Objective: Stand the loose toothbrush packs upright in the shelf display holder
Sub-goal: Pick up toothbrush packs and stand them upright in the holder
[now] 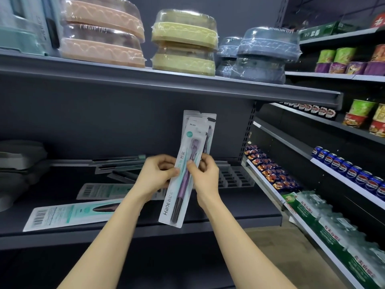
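A long toothbrush pack (pixel 181 197) with a purple brush and teal print is held nearly upright in front of the shelf. My left hand (pixel 155 176) pinches its left edge and my right hand (pixel 205 174) grips its right edge. More packs (pixel 206 124) stand fanned behind it, their tops showing above my hands. The clear slotted display holder (pixel 233 177) sits on the shelf just right of my right hand. Loose packs lie flat on the shelf: one at the front left (pixel 68 215), one behind it (pixel 100 190), several further back (pixel 118 165).
The dark shelf board (pixel 229 205) carries grey items (pixel 18 163) at its far left. An upper shelf (pixel 166 84) overhangs with wrapped round trays. To the right stand shelves of snack packets (pixel 270 174), cans (pixel 350 172) and bottled water cases (pixel 325 222).
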Demonstrator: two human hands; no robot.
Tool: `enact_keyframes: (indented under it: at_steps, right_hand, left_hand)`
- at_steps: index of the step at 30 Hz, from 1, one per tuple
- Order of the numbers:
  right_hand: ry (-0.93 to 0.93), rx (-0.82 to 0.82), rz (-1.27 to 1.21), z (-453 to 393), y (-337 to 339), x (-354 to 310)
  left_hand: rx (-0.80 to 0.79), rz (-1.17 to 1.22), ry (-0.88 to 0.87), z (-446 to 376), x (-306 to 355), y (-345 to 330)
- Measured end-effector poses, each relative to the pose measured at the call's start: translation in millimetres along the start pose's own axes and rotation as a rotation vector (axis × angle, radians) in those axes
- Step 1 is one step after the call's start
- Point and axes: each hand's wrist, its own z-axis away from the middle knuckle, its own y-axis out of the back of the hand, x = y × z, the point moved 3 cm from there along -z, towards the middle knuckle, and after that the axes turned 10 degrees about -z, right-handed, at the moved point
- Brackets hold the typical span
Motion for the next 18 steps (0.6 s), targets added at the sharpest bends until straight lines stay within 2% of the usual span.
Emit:
enact_keyframes:
  at_steps: [10,18]
  right_hand:
    - [-0.096,-0.067,0.268,-5.8,42.3,-3.6]
    - [-0.057,0.088,0.455,-24.4,66.0,-12.3]
  left_hand:
    - [0.084,-0.025,-0.014,-10.9,10.2,-38.3]
    - [0.106,-0.156,-0.112,-18.3,24.8,-72.6]
